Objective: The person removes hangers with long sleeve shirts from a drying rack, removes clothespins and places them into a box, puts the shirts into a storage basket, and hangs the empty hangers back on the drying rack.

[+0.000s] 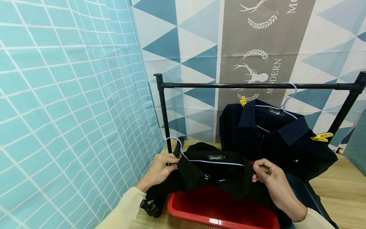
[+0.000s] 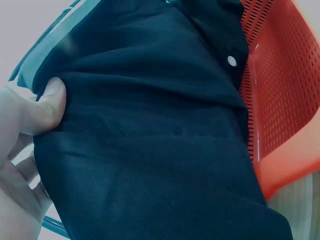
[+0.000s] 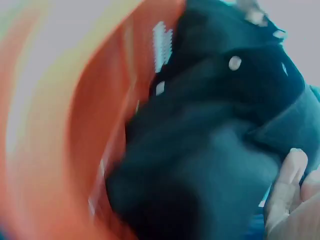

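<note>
Head view: L hand (image 1: 158, 170) pinches black shirt (image 1: 191, 175) by collar, R hand (image 1: 275, 184) pinches opp. side; shirt on blue hanger (image 1: 217, 163), above red basket (image 1: 194, 216). Risk: hanger prob. slips out at neck if either pinch loosens. Hook may catch rack post (image 1: 163, 108), looks near. Low cloth could snag basket rim. Room: rail (image 1: 200, 85) open L of navy shirt (image 1: 270, 141); R tight, navy shirt close by R hand.

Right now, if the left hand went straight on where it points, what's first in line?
The black shirt, which the left hand pinches near the collar; beyond that, probably the light-blue hanger, though depth is unclear.
</note>
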Demonstrator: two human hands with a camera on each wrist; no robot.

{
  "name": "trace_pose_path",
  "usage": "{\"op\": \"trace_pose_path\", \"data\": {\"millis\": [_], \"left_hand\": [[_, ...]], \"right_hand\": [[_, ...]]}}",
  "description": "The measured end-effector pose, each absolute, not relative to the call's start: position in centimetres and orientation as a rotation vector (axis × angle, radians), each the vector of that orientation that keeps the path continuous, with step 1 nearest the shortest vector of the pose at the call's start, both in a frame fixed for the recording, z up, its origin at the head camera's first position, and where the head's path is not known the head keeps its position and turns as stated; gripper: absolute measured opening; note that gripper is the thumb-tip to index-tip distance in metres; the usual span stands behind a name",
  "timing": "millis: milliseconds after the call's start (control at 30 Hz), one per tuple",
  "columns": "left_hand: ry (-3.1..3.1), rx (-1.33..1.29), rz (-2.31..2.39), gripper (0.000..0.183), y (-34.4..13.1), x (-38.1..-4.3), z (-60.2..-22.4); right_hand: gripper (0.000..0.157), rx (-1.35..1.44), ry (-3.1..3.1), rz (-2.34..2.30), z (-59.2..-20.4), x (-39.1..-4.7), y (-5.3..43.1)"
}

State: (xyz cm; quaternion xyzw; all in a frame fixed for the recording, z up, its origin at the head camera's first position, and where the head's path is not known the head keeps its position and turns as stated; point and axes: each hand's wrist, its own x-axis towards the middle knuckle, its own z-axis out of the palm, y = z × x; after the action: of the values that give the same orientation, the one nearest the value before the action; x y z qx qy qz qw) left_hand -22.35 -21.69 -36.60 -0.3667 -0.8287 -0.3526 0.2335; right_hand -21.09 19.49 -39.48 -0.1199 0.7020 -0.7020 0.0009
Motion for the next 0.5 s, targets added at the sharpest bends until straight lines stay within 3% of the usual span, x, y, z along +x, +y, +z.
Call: {"op": "trace_pose_path", "data": {"millis": [133,233,433,500], "left_hand": [[-2.254,-1.010,-0.978,0.032,-21.7,-22.5,-36.7],[-2.253,-1.005,-0.973,0.032,-21.7,-22.5,-36.7],[-2.239,-0.971,-0.992,0.032,-21.7,-22.4,-36.6],[-2.235,-0.962,-0.985,0.029,-21.6,-22.3,-36.6]], "right_hand": [[0.011,-0.370,1.499,-2.327,-40.1,-22.1,20.5],[0.015,-0.290,1.064,-2.349,-40.7,-22.4,20.6],[0.070,-0.166,1.126,-2.318,-41.8,-22.3,19.8],[0.067,-0.206,1.289,-2.267,-42.0,-22.4,19.5]]}}
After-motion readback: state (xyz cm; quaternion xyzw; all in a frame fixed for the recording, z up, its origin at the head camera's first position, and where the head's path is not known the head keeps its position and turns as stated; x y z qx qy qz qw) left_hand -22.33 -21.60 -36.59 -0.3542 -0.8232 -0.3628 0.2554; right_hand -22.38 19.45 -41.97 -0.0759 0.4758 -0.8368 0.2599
